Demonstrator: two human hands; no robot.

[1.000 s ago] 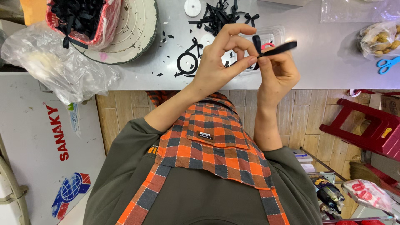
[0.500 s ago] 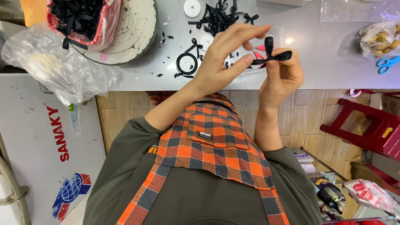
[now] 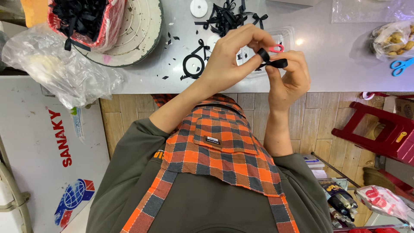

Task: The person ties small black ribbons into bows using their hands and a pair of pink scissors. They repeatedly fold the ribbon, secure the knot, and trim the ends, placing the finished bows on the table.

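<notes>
Held above the pale grey tabletop (image 3: 336, 60) — left hand (image 3: 230, 56) and right hand (image 3: 289, 75) now closer together than a second ago. Between them, narrow black ribbon strip (image 3: 276, 63), earlier sticking out straight, now folded into a loop — pinched by fingertips of both hands, bow-shaping apparently under way.

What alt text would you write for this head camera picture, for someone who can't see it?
Two bare hands, left hand and right hand, fold a black ribbon into a loop above a grey table. Finished black bows, ribbon scraps and blue scissors lie on the table.
</notes>
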